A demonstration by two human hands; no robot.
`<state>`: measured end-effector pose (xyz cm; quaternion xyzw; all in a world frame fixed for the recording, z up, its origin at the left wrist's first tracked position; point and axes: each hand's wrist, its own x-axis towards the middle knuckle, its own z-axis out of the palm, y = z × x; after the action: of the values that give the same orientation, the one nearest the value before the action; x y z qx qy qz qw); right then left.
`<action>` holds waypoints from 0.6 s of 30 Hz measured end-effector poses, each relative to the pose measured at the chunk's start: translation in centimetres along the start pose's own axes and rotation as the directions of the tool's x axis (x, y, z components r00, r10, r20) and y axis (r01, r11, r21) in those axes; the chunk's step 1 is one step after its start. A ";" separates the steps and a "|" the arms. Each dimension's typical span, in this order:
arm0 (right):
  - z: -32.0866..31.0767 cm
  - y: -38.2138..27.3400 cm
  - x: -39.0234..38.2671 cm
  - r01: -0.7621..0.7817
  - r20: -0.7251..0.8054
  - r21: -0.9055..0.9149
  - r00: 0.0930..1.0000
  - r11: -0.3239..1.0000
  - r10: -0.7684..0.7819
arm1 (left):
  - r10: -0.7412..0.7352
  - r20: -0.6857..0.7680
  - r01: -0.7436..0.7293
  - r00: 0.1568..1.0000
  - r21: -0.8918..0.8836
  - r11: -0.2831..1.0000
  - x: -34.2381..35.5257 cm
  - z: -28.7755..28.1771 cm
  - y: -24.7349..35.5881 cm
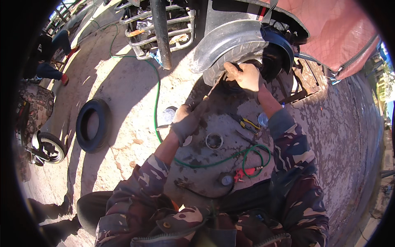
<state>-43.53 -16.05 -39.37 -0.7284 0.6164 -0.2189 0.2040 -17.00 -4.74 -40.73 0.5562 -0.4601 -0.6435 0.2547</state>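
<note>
Two gloved hands observed. Left hand (188, 119) is closed around a slender tool (214, 87) slanting up toward the tyre (212, 73), which sits beneath a fender (224, 40). Right hand (246, 77) is at the tyre, fingers partly bent; its grasp cannot be determined. Both forearms reach forward, right farther.

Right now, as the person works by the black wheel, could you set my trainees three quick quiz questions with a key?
1. True or false: the loose black rubber tyre lies to the left of the thin green hose.
2. The right hand is at: A) the loose tyre; B) the mounted black tyre under the curved grey fender; C) the hose.
3. Fill in: the black-and-yellow plier-like hand tool lies on the ____.

Key: 1 true; 2 B; 3 ground.
</note>
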 end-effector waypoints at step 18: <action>-0.1 2.4 1.5 -0.173 0.126 0.384 0.983 0.907 0.134 | 0.091 0.050 -0.100 0.995 0.201 0.974 5.1 -1.8 -3.2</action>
<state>-45.28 -17.90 -40.54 -0.6316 0.6045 -0.2858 0.3924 -15.96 -8.15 -45.96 0.5434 -0.5548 -0.5913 0.2176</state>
